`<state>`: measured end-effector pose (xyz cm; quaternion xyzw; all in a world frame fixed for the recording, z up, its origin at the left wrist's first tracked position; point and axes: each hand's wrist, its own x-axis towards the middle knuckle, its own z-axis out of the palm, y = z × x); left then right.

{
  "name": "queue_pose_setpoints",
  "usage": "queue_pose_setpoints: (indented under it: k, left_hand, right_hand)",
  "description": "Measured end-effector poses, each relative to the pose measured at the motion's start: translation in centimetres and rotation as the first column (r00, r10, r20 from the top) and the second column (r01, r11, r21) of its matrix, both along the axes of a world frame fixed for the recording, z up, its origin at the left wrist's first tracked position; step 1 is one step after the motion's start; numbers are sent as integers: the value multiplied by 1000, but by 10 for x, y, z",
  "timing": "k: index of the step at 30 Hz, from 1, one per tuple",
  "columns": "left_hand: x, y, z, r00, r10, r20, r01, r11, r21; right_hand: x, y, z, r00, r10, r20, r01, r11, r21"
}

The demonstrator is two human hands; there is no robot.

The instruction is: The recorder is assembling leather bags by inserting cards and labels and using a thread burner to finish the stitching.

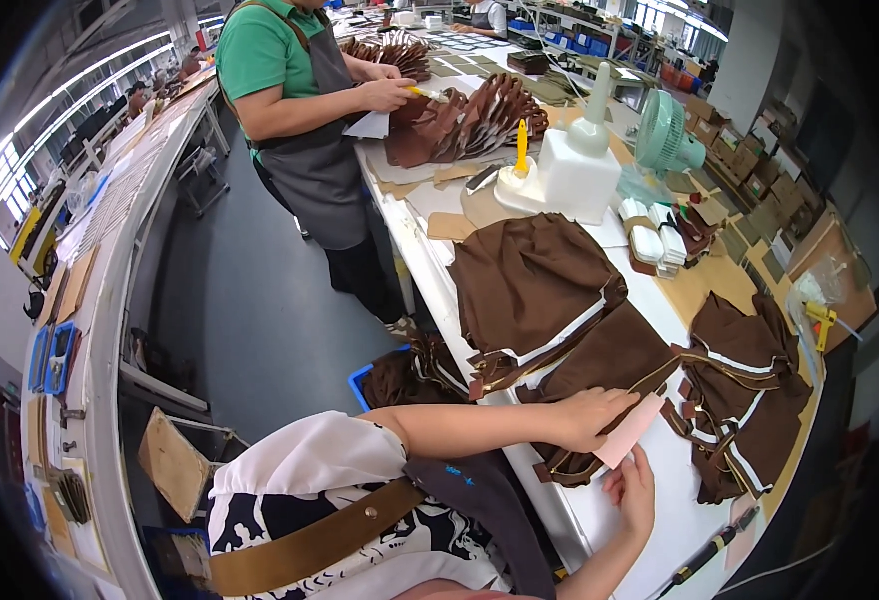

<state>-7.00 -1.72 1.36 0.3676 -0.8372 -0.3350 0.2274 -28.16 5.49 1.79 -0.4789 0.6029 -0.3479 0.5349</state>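
A pale pink rectangular piece (630,432), like card or thin sheet, lies slanted over a brown fabric piece (609,350) with a gold zipper along its edge. My left hand (591,416) lies across the brown fabric, fingers stretched out along the pink piece's left edge. At its lower corner, my right hand (633,492) pinches the pink piece, the other fingers curled. The fabric under my left hand is partly hidden. Beyond it lies a stack of brown fabric pieces (529,280) with white strips and zippers; another brown pile (739,390) sits to the right.
A white glue bottle (579,165) and a yellow-handled brush (522,148) stand farther back, near a green fan (667,132). A black pen-like tool (716,550) lies at the table's right edge. Across the table's far left corner, a co-worker (304,130) handles brown straps. A blue bin (361,385) sits below.
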Motion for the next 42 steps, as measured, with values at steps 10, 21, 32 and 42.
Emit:
queue_pose_setpoints:
  k: [10,21,32,42]
  left_hand:
    - [11,-7,12,980,85,-181,-97,994,-59]
    - [-3,-2,9,985,140,97,-124,980,-158]
    - [-1,-8,20,973,130,191,-99,981,-164]
    - [-9,-18,9,929,-10,370,114,958,-261]
  right_hand:
    - [14,-9,0,652,1,-758,-207,962,-176]
    - [35,-9,1,493,-55,-868,-93,989,-116]
    - [2,20,8,387,-265,-883,168,962,-215]
    - [-5,-10,-3,408,-247,-879,-1,963,-271]
